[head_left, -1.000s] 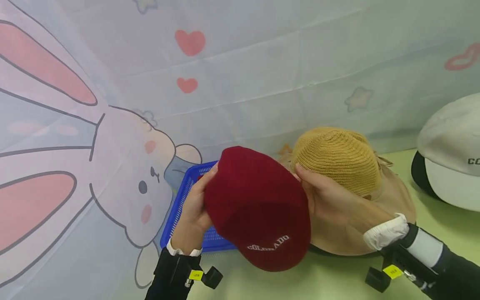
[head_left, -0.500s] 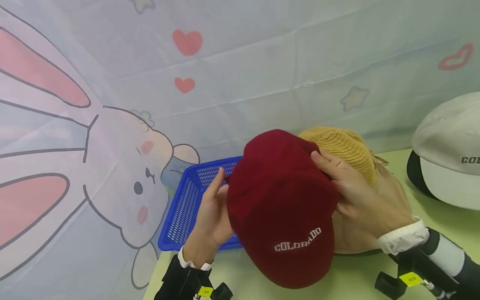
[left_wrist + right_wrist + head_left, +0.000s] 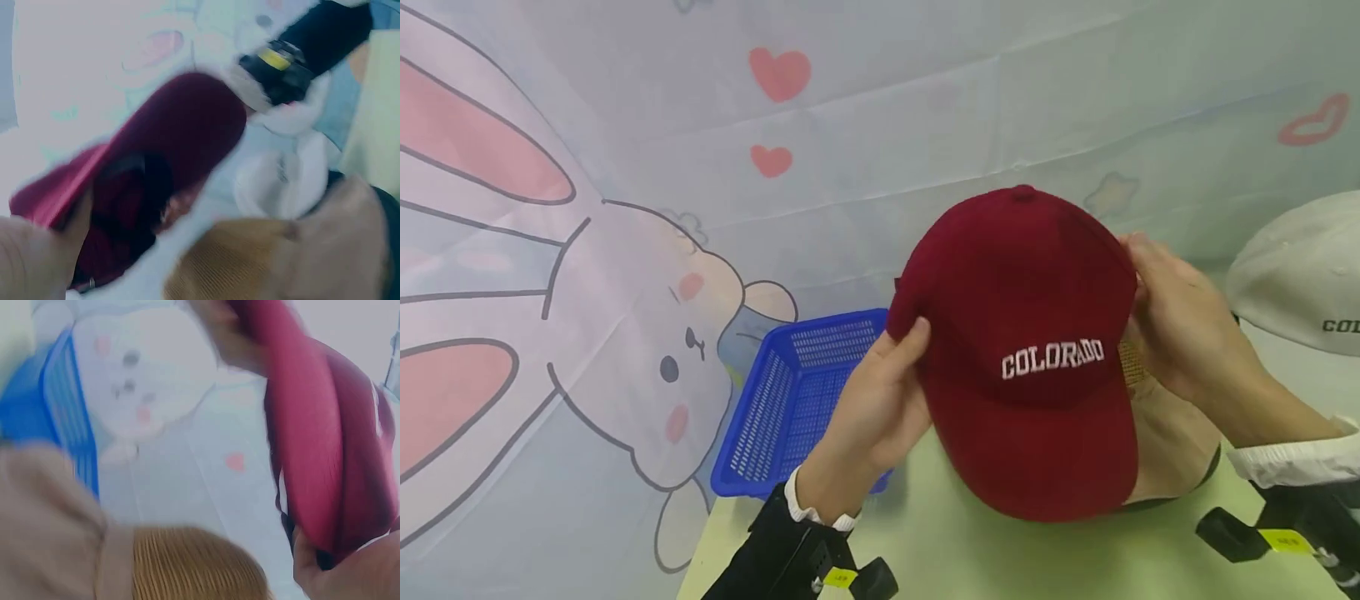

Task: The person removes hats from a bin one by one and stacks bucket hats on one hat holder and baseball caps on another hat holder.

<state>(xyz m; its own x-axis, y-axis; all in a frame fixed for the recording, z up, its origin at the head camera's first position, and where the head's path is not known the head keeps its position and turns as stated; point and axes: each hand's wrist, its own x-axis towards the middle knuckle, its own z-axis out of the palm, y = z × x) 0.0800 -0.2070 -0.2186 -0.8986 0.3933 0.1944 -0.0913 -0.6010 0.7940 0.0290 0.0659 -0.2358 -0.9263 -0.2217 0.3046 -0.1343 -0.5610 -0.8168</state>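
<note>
Both hands hold up a dark red baseball cap [image 3: 1022, 292] with white COLORADO lettering, its brim toward the person. At the cap's left edge my left hand [image 3: 880, 400] grips it, thumb on the front and fingers hidden behind. On the opposite edge my right hand [image 3: 1195, 325] grips the side, with part of its fingers behind the cap. The left wrist view, somewhat blurred, looks into the underside of the brim [image 3: 200, 125]. Behind and below the cap lies a wide-brimmed tan and mustard knit hat [image 3: 1172, 433], mostly covered in the head view.
A blue plastic basket [image 3: 752, 417] with perforated walls stands left of the cap on the pale green table [image 3: 910, 550]. To the right is a white cap [image 3: 1300, 275], cut off by the frame. A printed cloth [image 3: 887, 242] hangs behind.
The red cap has moved up and right, and its front has tilted up so the lettering faces the head camera. Both hands moved with it, uncovering more of the basket.
</note>
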